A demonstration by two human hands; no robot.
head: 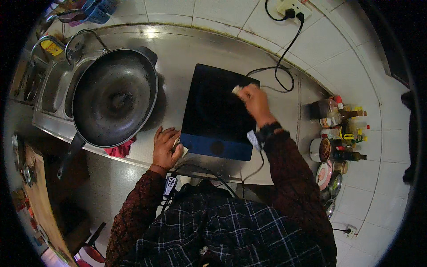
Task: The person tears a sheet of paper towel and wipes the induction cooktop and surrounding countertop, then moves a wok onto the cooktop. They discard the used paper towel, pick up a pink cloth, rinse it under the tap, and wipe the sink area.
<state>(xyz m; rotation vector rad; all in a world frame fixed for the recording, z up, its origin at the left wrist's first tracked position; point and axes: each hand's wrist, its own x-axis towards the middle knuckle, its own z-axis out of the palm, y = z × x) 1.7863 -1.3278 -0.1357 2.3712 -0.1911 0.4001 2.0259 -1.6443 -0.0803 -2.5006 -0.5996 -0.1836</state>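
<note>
A portable induction cooktop (218,110) with a black glass top and a blue control strip lies on the stainless steel counter (173,43). My right hand (255,101), slightly blurred, pinches a small pale wad (237,89) of cloth or paper over the right part of the glass. At the cooktop's front left corner, my left hand (165,148) rests palm down beside the control strip. Between its thumb and fingers shows a pale scrap (185,151), partly hidden, whose material I cannot tell.
Left of the cooktop, a large black wok (115,96) overlaps the double sink (55,86), with a red cloth (121,148) beneath its rim. A black cord (285,60) runs to the wall socket (293,10). Bottles (348,126) and a pot (320,150) line the right wall.
</note>
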